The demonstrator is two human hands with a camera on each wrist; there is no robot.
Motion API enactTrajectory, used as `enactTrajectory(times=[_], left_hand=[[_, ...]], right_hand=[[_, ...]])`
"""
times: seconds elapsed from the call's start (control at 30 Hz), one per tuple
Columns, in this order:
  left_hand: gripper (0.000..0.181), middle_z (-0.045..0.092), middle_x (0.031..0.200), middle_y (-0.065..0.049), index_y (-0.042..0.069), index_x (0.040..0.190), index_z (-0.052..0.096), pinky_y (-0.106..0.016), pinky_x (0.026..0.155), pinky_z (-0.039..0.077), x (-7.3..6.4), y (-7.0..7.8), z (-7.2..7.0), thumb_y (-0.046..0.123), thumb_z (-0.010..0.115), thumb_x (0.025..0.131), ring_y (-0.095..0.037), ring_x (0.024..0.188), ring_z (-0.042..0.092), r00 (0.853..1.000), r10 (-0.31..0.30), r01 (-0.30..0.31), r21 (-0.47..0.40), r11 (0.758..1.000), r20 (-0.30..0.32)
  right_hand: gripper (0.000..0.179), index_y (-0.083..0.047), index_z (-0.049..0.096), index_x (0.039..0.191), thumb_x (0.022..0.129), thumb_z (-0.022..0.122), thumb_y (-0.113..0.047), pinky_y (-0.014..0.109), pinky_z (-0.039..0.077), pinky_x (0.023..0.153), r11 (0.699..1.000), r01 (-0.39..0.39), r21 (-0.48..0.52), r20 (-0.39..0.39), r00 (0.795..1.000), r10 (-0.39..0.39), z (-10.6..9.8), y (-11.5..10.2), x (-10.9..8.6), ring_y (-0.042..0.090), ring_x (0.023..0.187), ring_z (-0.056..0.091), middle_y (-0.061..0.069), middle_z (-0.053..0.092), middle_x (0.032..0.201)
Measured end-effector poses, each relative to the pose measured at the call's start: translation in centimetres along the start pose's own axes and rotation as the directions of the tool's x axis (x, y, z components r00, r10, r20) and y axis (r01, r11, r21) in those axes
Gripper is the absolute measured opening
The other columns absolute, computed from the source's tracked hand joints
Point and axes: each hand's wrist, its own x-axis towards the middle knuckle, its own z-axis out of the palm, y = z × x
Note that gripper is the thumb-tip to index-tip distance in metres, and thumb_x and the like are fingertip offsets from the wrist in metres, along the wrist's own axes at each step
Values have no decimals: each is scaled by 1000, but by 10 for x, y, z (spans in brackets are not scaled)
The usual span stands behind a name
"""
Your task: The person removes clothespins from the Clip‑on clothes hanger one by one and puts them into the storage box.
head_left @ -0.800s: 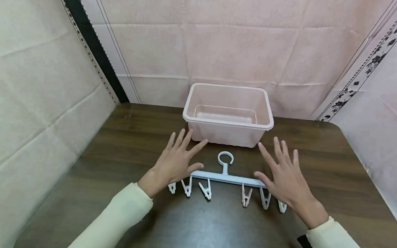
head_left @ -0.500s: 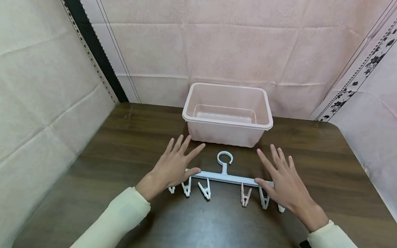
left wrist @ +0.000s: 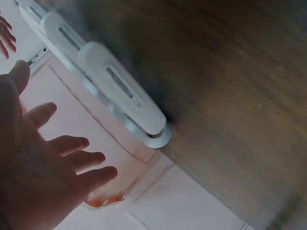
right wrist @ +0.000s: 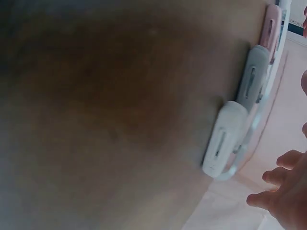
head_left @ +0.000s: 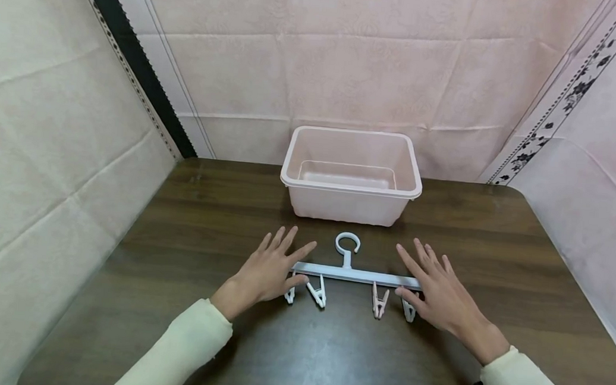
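Clip hanger [head_left: 358, 275]: pale blue, lying on the wooden table [head_left: 339, 362]; its straight bar runs left to right, and places below are told from it.
Cloth [head_left: 369, 77]: pale and creased, rising beyond the hanger and to either side; a dark band [head_left: 140, 61] slants far to the hanger's left, a border of black flowers [head_left: 569, 103] far to its right.
Table: brown, with wood grain, spreading all around the hanger.
Sleeves: pale, the left one [head_left: 184, 345] reaching in from the hanger's near left, the right one [head_left: 525, 383] from its near right.
Tub [head_left: 346, 206]: pale pink, rectangular, open-topped, upright, just beyond the hanger's hook [head_left: 347, 258] and apart from it.
Left hand [head_left: 265, 272]: at the hanger's left end, fingers straight and spread apart; whether it touches the bar, I cannot tell.
Right hand [head_left: 440, 297]: at the hanger's right end, fingers likewise straight and spread apart; contact with the bar cannot be told.
Hook: an open curve rising from mid-bar, toward the tub.
Clips: along the bar's near side; three white [left wrist: 122, 88] toward the left end; pink [head_left: 378, 312], grey [head_left: 410, 314] and white [right wrist: 224, 139] in turn toward the right end.
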Motion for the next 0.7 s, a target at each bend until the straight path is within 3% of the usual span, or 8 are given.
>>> enactTrajectory(times=[0.4,0.7], left_hand=[[54,14,164,-18,30,153,45,-56,115,17,4,-3,8,49,52,102,-41,148,16,997,-7,8,-12,1000,76],[47,19,162,-21,28,148,52,-56,113,23,8,-4,12,39,56,103,-43,145,22,998,20,-22,36,999,58]], right_hand=[[64,-13,43,153,97,68,-32,73,18,105,999,-35,4,76,997,34,7,7,1,54,138,28,30,31,154],[44,-7,64,135,96,69,-28,75,20,103,999,-36,9,98,995,35,8,6,5,55,133,36,29,47,144]])
